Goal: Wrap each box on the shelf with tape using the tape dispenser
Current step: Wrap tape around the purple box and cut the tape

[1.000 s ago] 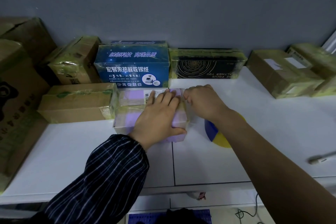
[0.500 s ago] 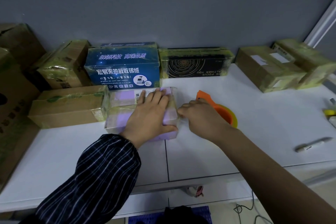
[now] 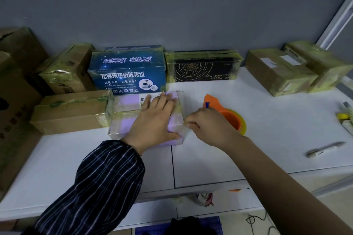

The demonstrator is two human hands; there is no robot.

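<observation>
At far left, a large plain cardboard carton (image 3: 13, 89) stands on end. Beside it a flat brown carton (image 3: 70, 110) lies with its long side along the shelf front, banded in glossy, wrinkled yellowish tape. A blue printed box (image 3: 128, 70) stands behind at the wall.

The pale purple box (image 3: 120, 122) sits mid-shelf, touching the brown carton. Its edges are square to the white shelf (image 3: 267, 135), and its barcode label is at the far edge. Its long axis appears to run left to right. A band of tape (image 3: 124, 114) crosses its top.

Your left hand (image 3: 154, 118) lies flat on the box top with straight fingers pressing and the thumb on the near edge. Your right hand (image 3: 208, 126) has curled fingertips pinching the tape at the box's right edge.

The tape dispenser (image 3: 229, 118) lies just beyond that hand. It has an orange plastic body and a round roll, and its blade end points to the wall.

A black box (image 3: 202, 66) with a ring pattern stands at the wall. Two taped brown cartons (image 3: 277, 70) follow, with a slim pen (image 3: 324, 149) lying near them.
</observation>
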